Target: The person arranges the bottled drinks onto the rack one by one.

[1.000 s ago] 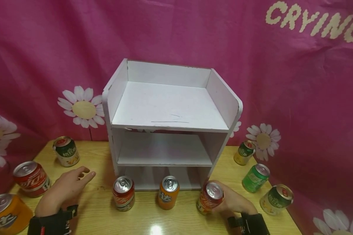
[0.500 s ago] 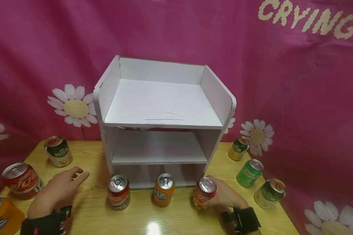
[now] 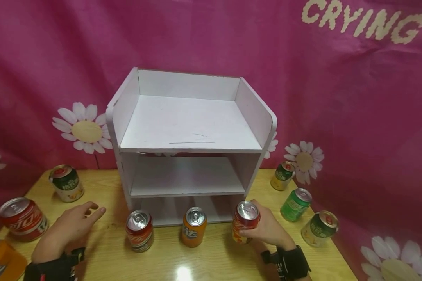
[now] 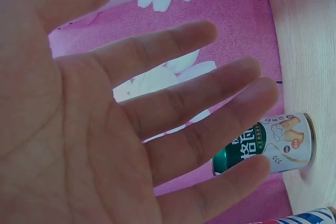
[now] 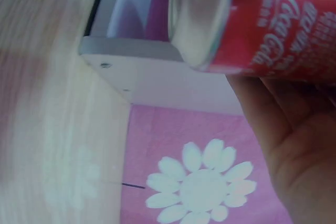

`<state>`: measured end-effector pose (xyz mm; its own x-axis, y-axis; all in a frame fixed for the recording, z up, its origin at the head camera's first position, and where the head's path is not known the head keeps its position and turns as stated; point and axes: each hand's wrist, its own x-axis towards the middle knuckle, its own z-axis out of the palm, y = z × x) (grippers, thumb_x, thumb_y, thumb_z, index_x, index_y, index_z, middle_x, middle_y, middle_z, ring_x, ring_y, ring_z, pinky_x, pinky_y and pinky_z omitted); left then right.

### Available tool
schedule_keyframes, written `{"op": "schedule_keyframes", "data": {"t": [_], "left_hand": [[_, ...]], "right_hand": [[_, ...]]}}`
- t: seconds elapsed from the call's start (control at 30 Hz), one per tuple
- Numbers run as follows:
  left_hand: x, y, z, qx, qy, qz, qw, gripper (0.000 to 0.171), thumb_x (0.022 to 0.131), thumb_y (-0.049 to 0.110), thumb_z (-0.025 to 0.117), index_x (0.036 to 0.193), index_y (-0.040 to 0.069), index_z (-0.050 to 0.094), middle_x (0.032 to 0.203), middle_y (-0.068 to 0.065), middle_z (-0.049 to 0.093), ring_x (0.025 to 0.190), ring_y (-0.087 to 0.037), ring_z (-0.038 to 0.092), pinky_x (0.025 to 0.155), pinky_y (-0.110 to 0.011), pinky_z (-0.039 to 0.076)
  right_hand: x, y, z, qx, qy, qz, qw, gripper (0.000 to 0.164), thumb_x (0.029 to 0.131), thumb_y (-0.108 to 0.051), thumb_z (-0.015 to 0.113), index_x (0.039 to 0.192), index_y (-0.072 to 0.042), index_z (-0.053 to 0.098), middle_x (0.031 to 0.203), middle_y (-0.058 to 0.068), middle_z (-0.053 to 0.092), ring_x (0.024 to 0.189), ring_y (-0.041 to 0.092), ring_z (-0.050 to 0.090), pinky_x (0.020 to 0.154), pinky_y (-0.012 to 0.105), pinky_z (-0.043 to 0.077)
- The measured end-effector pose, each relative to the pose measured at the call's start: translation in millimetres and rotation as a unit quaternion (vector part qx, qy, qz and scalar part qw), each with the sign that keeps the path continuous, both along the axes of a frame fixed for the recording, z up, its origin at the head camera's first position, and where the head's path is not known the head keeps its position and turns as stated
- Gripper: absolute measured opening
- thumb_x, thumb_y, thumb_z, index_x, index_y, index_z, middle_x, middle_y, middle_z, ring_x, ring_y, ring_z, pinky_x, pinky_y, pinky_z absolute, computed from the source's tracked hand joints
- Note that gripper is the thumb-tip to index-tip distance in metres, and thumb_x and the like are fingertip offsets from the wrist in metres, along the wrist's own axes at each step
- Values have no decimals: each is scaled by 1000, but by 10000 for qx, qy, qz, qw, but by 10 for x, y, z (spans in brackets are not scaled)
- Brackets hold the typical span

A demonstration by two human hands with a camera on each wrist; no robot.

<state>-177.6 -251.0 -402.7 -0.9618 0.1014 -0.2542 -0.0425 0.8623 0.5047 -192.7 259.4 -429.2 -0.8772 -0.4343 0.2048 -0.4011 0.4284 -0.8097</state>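
My right hand grips a red Coca-Cola can by its side, close to the right front corner of the white shelf unit. In the right wrist view the Coca-Cola can is off the table, its base showing. My left hand hovers over the table's left side, holding nothing. Its fingers spread out in the left wrist view, with a green-and-white can behind them. A second red can and an orange can stand upright in front of the unit.
On the left are a green-and-white can, a red can and an orange can. A green can and two green-topped cans line the right edge. A pink flowered cloth hangs behind.
My right hand has lifted the Coca-Cola can slightly up from the table. The whole view has shifted, so things sit further left. My left hand keeps its pose.
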Motion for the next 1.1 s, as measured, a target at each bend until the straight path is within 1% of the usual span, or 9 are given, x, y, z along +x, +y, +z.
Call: {"op": "schedule_keyframes", "data": {"t": [0.1,0.23,0.37,0.47,0.57,0.63,0.73,0.93,1.1], "left_hand": [[-2,-4,-4,-44,22,29,10000,80,95,62,32,124,-12,47,115,-36,52,105,-51,50,80,-57,43],[-2,5,-1,-52,61,14,10000,79,95,61,32,124,-11,47,115,-36,52,105,-51,50,80,-58,43],[-4,12,1,-38,28,11,10000,80,95,62,33,124,-11,47,115,-36,52,105,-51,50,80,-58,43],[-5,9,-10,-5,14,-4,10000,81,95,62,33,124,-12,47,114,-36,53,103,-50,51,79,-57,44],[3,9,-18,15,36,-49,10000,79,96,61,34,123,-12,48,112,-35,54,102,-49,53,78,-56,45],[8,12,-21,25,62,-81,9999,76,96,58,34,122,-12,49,111,-35,55,102,-49,53,78,-55,45],[13,17,-35,25,85,-123,9999,73,97,56,35,119,-12,50,110,-34,56,100,-48,54,77,-55,45],[17,20,-37,12,157,-80,9998,70,98,54,35,118,-10,51,111,-34,56,102,-48,53,78,-56,45],[17,12,-31,-13,216,-148,9997,67,98,53,35,117,-9,52,108,-31,58,99,-45,56,77,-56,45]], "right_hand": [[-5,-13,-25,-56,114,-206,9997,62,67,-20,87,117,-16,52,104,-2,64,94,16,63,80,33,53],[50,-63,48,23,451,-562,9974,65,64,-27,89,116,-18,51,103,-3,63,93,15,63,77,32,53],[138,-140,146,80,633,-1031,9926,65,61,-29,90,113,-18,51,100,-4,64,89,13,64,74,31,54],[207,-212,222,142,883,-1301,9875,65,60,-30,91,111,-16,52,98,-4,64,87,12,64,71,30,54],[248,-277,286,271,1325,-1457,9800,66,59,-31,91,110,-13,53,97,-3,64,86,11,64,70,30,55],[261,-311,323,385,1579,-1598,9737,68,58,-32,91,110,-13,53,97,-5,63,86,9,63,70,29,55],[277,-357,377,412,1781,-1753,9674,68,57,-33,92,110,-13,53,97,-5,62,85,7,62,70,30,55],[315,-460,510,525,2163,-1975,9547,67,58,-36,90,108,-11,54,96,-5,61,84,6,60,69,31,55],[336,-544,685,589,2628,-1809,9459,65,59,-35,89,107,-9,54,93,-3,61,82,8,60,67,30,55]]}}
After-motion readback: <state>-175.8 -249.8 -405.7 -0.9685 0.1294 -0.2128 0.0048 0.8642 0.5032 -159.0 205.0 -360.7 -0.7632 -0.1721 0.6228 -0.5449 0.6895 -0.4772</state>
